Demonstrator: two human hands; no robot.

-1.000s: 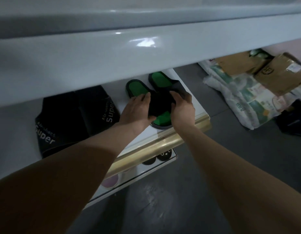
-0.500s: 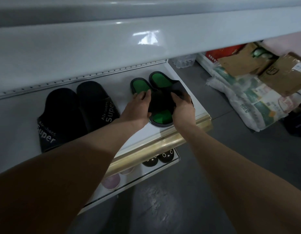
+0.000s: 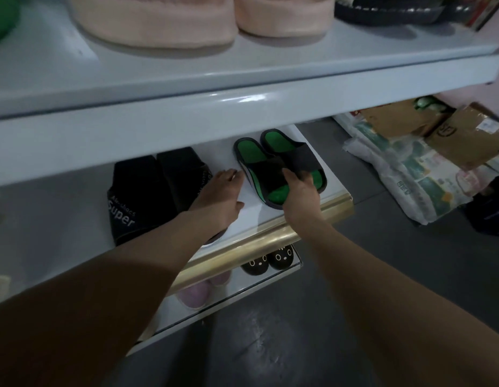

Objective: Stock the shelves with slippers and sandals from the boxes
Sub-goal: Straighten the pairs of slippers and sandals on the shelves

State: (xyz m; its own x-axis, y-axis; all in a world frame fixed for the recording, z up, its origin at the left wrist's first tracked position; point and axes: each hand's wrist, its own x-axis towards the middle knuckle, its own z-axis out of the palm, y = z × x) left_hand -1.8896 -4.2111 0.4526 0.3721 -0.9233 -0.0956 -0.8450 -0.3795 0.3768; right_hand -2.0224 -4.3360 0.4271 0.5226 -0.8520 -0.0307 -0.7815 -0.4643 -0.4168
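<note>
Footwear shop, stocking aisle.
Tiered white metal display shelves (image 3: 242,107), the middle tier fronted by a gold edge strip (image 3: 256,244). Slippers are set out in pairs by style: pink slippers (image 3: 158,20) on top, black "Super" slippers (image 3: 136,196) and green-soled slippers (image 3: 270,174) below, black face-print slippers (image 3: 267,261) and lilac slippers (image 3: 195,297) on the lowest tier. Cardboard boxes (image 3: 466,135) and plastic-wrapped bundles (image 3: 410,174) lie on the grey floor (image 3: 298,344) alongside.

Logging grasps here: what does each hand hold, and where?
Right hand grips the green-soled slippers at their black straps; left hand holds nothing.
</note>
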